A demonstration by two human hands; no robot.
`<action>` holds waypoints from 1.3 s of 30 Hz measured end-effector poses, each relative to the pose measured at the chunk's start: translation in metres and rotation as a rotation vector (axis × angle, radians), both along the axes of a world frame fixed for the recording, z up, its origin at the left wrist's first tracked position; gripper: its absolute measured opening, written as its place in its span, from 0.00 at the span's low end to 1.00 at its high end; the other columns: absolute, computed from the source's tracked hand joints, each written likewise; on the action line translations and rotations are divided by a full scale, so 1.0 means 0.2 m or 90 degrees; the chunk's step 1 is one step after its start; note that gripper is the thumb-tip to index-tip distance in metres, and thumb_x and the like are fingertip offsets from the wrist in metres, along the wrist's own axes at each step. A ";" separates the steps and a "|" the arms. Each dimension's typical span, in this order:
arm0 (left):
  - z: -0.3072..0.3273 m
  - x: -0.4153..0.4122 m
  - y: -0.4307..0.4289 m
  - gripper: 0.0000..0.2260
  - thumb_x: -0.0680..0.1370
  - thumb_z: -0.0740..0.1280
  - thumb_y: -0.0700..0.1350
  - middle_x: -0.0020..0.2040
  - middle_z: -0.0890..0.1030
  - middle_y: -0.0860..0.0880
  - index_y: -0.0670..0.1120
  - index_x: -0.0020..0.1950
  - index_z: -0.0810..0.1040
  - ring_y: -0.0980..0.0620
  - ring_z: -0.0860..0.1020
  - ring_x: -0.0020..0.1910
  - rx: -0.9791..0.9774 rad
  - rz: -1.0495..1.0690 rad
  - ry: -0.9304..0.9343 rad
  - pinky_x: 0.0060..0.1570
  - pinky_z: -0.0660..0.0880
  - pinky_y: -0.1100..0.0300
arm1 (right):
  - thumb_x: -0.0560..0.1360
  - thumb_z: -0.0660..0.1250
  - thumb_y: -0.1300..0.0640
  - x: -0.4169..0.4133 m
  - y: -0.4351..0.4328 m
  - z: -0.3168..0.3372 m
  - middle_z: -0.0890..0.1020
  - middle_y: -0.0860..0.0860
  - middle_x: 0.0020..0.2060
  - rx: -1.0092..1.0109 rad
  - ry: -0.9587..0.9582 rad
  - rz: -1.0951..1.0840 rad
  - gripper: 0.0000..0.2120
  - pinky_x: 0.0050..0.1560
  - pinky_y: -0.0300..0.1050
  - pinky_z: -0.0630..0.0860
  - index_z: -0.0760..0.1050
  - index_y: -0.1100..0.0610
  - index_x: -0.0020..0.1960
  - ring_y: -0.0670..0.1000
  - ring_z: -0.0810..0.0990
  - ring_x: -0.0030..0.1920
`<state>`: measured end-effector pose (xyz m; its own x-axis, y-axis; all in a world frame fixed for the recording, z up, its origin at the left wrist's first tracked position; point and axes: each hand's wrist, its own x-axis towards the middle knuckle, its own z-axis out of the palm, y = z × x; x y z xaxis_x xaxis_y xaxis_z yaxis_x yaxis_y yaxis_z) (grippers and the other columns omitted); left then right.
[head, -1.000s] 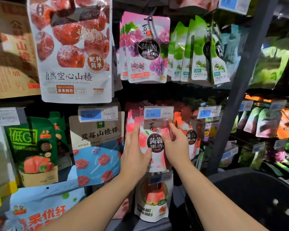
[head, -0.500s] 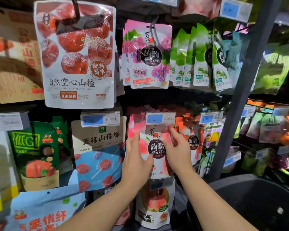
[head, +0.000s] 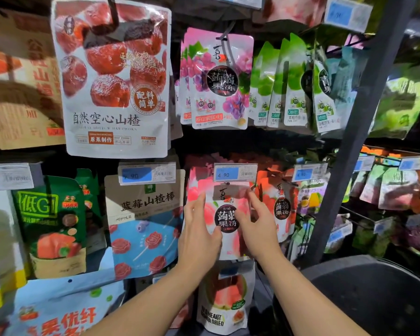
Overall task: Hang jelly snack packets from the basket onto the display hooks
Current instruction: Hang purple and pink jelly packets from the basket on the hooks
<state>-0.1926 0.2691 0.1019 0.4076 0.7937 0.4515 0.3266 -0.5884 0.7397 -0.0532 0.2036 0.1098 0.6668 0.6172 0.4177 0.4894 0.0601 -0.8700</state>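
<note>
Head | jelly packet [head: 224, 215] upright — axis vertical | left hand [head: 199, 235], right hand [head: 258, 230] flank

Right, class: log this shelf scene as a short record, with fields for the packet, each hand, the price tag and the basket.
packet: pink peach jelly packet, top edge just under the price tag
left hand: left hand, fingers straight along the packet's left edge, thumb on its front
right hand: right hand, fingers straight along its right edge
price tag: price tag, blue, reads 4.90
basket: basket, dark, lower right, inside too dark to read
</note>
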 end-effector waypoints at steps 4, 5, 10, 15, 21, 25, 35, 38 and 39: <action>-0.05 0.00 0.04 0.45 0.75 0.73 0.44 0.77 0.52 0.57 0.53 0.83 0.47 0.47 0.59 0.76 0.019 0.017 -0.002 0.72 0.68 0.45 | 0.76 0.72 0.63 0.00 0.01 -0.10 0.73 0.35 0.65 -0.044 0.058 0.052 0.43 0.56 0.30 0.72 0.53 0.41 0.82 0.29 0.74 0.58; -0.06 0.01 0.05 0.46 0.76 0.73 0.45 0.79 0.49 0.57 0.52 0.83 0.45 0.48 0.53 0.79 0.012 0.020 -0.004 0.76 0.61 0.45 | 0.76 0.73 0.62 0.00 0.01 -0.11 0.71 0.37 0.70 -0.054 0.066 0.058 0.44 0.59 0.29 0.70 0.52 0.42 0.83 0.30 0.72 0.63; -0.07 0.07 0.09 0.47 0.79 0.69 0.56 0.82 0.36 0.55 0.53 0.82 0.35 0.47 0.40 0.82 -0.063 -0.014 -0.001 0.78 0.46 0.50 | 0.75 0.75 0.50 0.03 0.06 -0.15 0.62 0.41 0.78 -0.094 0.092 0.096 0.45 0.74 0.40 0.64 0.52 0.47 0.83 0.43 0.61 0.77; -0.05 0.11 0.14 0.47 0.78 0.69 0.57 0.84 0.41 0.49 0.51 0.83 0.38 0.46 0.43 0.82 -0.091 0.007 0.015 0.79 0.47 0.47 | 0.68 0.75 0.42 0.09 0.12 -0.20 0.71 0.45 0.74 -0.108 0.111 0.136 0.44 0.72 0.52 0.71 0.60 0.43 0.79 0.46 0.72 0.72; -0.05 0.11 0.19 0.45 0.75 0.71 0.60 0.81 0.58 0.49 0.52 0.82 0.47 0.46 0.59 0.79 -0.098 0.010 0.025 0.75 0.63 0.43 | 0.71 0.73 0.44 0.07 0.12 -0.17 0.74 0.45 0.64 -0.127 0.097 0.125 0.27 0.61 0.41 0.71 0.70 0.45 0.67 0.42 0.75 0.62; -0.06 0.10 0.20 0.42 0.69 0.69 0.65 0.73 0.71 0.46 0.52 0.77 0.56 0.44 0.71 0.71 -0.108 0.027 0.026 0.66 0.72 0.40 | 0.69 0.72 0.39 0.04 0.08 -0.20 0.82 0.41 0.58 -0.112 0.064 0.117 0.23 0.64 0.49 0.75 0.76 0.41 0.63 0.41 0.79 0.59; -0.08 0.17 0.21 0.45 0.70 0.69 0.65 0.77 0.65 0.42 0.48 0.79 0.53 0.42 0.65 0.75 -0.141 0.020 0.004 0.71 0.67 0.41 | 0.66 0.73 0.34 0.11 0.15 -0.18 0.64 0.48 0.76 -0.152 0.032 0.049 0.39 0.77 0.59 0.61 0.66 0.43 0.73 0.51 0.59 0.79; -0.07 0.18 0.25 0.42 0.72 0.72 0.61 0.75 0.68 0.45 0.50 0.77 0.54 0.43 0.68 0.73 -0.142 0.021 0.002 0.70 0.68 0.42 | 0.64 0.73 0.32 0.13 0.18 -0.19 0.61 0.46 0.79 -0.156 0.056 0.058 0.51 0.78 0.58 0.59 0.52 0.43 0.80 0.49 0.57 0.79; -0.07 0.18 0.26 0.41 0.71 0.72 0.62 0.74 0.69 0.46 0.52 0.76 0.54 0.43 0.69 0.71 -0.143 0.021 0.001 0.69 0.69 0.41 | 0.66 0.72 0.34 0.12 0.18 -0.18 0.64 0.48 0.76 -0.160 0.064 0.064 0.47 0.77 0.58 0.62 0.56 0.43 0.78 0.50 0.61 0.77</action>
<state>-0.1561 0.3212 0.0876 0.3799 0.8876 0.2606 0.3449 -0.3973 0.8504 -0.0292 0.2386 0.0745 0.6278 0.7575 0.1791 0.4029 -0.1194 -0.9074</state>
